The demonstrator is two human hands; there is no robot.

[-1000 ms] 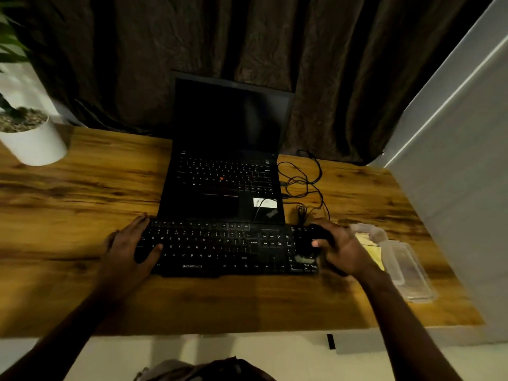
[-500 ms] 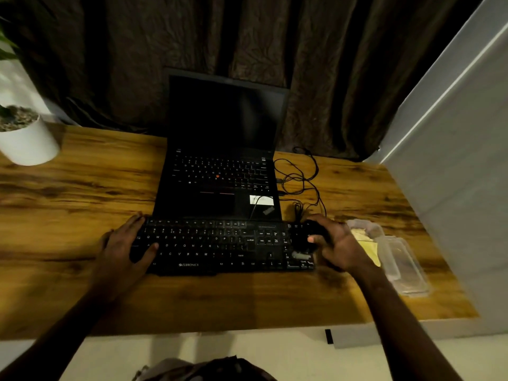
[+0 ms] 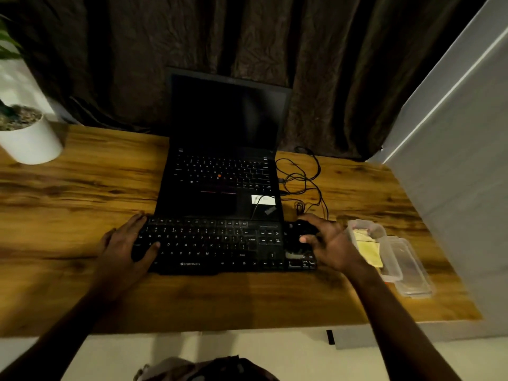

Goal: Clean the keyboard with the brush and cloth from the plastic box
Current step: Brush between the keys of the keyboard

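Little has shifted: your left hand (image 3: 123,248) still lies flat on the left end of the ZEBRONICS keyboard (image 3: 209,243); your right hand (image 3: 331,243) curls round a dark object (image 3: 308,231) at its right end, near the plastic box (image 3: 391,273).

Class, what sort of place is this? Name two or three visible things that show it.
Probably a home study corner: an open laptop sits on a wooden desk, a separate black keyboard lies before it, and a potted plant stands at the far left.
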